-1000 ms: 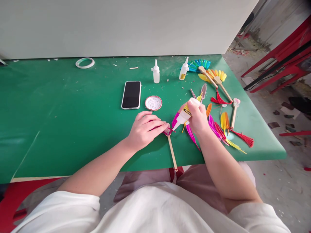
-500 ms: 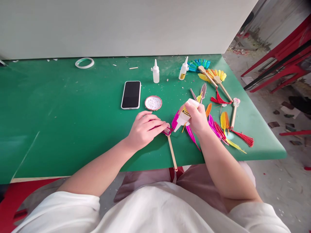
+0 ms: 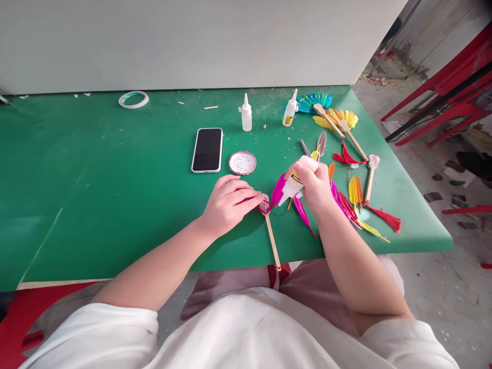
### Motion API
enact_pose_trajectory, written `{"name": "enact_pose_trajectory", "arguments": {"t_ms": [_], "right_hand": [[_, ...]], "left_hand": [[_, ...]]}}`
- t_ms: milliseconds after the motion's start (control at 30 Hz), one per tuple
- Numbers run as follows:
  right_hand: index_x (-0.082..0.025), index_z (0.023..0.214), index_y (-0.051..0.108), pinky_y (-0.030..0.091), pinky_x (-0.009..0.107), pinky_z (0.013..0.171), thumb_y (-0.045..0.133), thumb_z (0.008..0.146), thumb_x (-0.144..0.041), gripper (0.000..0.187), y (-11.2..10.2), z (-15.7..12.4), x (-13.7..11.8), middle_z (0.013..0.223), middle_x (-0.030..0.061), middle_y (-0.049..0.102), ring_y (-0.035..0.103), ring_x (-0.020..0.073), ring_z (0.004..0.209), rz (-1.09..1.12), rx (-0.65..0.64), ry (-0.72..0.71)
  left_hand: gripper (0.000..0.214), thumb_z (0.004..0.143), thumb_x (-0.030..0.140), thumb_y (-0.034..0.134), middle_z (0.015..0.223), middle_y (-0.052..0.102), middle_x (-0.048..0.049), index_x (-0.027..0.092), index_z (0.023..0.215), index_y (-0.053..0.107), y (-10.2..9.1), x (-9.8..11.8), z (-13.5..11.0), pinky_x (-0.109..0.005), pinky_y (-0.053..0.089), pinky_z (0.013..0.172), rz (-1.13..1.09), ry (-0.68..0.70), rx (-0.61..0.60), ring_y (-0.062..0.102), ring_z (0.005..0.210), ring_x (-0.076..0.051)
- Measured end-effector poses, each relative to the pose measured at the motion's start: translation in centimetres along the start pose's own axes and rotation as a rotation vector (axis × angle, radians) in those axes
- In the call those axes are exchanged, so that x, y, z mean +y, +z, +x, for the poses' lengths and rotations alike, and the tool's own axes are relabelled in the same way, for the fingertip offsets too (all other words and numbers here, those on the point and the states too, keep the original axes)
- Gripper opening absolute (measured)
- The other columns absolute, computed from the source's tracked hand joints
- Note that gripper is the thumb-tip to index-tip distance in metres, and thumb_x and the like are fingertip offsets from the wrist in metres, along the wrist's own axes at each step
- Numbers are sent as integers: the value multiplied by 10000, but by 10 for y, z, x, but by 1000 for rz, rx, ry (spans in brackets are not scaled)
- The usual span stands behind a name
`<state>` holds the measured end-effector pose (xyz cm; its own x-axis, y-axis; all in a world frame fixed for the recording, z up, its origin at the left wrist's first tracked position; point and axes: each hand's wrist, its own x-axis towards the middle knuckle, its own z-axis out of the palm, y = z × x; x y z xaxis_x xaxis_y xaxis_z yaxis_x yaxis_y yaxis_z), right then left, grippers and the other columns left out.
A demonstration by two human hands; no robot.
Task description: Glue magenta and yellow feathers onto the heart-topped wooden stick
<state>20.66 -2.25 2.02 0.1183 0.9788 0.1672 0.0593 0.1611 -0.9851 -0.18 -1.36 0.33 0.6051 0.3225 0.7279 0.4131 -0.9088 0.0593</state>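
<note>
My left hand (image 3: pixel 230 204) is closed at the head of a small hand fan (image 3: pixel 272 241), fingertips pinching its left side. That head is pinkish; its wooden handle points toward me past the table edge. A thin dark red strip pokes out beside my fingertips; what it belongs to is partly hidden. My right hand (image 3: pixel 317 187) grips a white glue bottle (image 3: pixel 294 183), tilted with its nozzle down and left, just right of the fan head. Magenta feathers (image 3: pixel 277 189) lie around the nozzle, and one magenta feather (image 3: pixel 305 218) lies below the bottle.
On the green table (image 3: pixel 115 215) are a phone (image 3: pixel 207 150), a round white lid (image 3: pixel 242 162), two upright glue bottles (image 3: pixel 246 115) and a tape roll (image 3: pixel 133 100). Finished-looking feather fans (image 3: pixel 326 120), loose feathers (image 3: pixel 355 192) and red tassels (image 3: pixel 384 217) lie at the right.
The glue bottle in my right hand has shifted slightly right, its nozzle drawing a little away from the fan head. My left hand stays nearly in place.
</note>
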Motion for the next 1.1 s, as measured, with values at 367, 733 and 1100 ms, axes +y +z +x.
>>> {"name": "enact_pose_trajectory", "arguments": {"t_ms": [367, 733, 1100], "right_hand": [[-195, 524, 521, 311, 235, 379, 578, 675, -615, 451, -4, 2, 2, 483, -21, 479, 405, 79, 415, -12, 4, 48], [-281, 930, 466, 494, 258, 635, 661, 650, -415, 367, -23, 13, 9, 916, -23, 634, 617, 140, 806, 222, 157, 55], [-233, 959, 551, 442, 427, 838, 673, 616, -320, 375, -26, 22, 43, 968, 3, 661, 601, 220, 951, -536, 172, 37]], "left_hand": [[177, 800, 139, 598, 829, 694, 18, 257, 907, 673, -1, -4, 2, -340, 456, 788, -34, -91, 41, 584, 806, -143], [265, 815, 260, 581, 878, 662, -27, 206, 1070, 635, -3, -27, -2, -292, 484, 779, -418, -572, -144, 610, 811, -146], [233, 770, 388, 609, 865, 662, -48, 194, 852, 706, -3, -30, -1, -322, 461, 821, -487, -755, -327, 590, 847, -179]]}}
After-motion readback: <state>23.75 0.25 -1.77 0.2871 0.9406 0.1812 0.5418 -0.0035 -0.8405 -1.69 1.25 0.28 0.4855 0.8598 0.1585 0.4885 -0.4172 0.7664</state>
